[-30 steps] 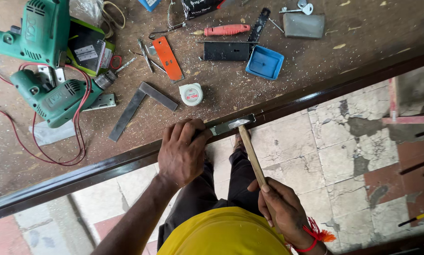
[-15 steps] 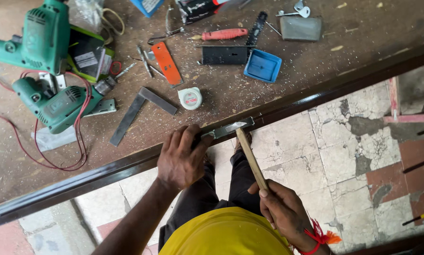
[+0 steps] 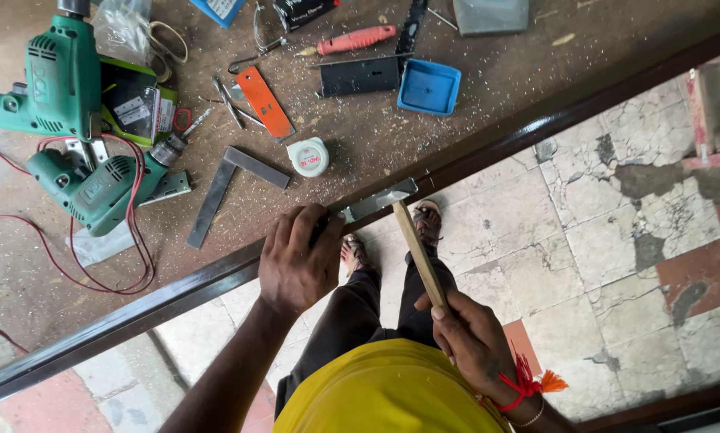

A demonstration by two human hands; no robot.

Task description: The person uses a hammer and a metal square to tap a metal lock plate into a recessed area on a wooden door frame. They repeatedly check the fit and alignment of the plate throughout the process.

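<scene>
Left hand point(image 3: 300, 258): our fingers curl shut over the dark surface point(image 3: 472, 88) edge, pinning the grey metal plate point(image 3: 378, 198) so it cannot shift.
Right hand point(image 3: 476, 346): fingers wrapped tight around the hammer point(image 3: 418, 250) handle's low end (for swing), head touching the plate, just beyond the left fingertips.
Beyond the fingers: tape measure point(image 3: 308, 156), steel square point(image 3: 225, 190), green drills point(image 3: 95, 188).

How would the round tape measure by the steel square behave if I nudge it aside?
The tape measure lies flat on its broad face, so it would probably slide, not roll. Sawdust over the board may let it skid easily. It looks compact and rigid, likely light, and the steel square beside it could block a leftward push.
</scene>
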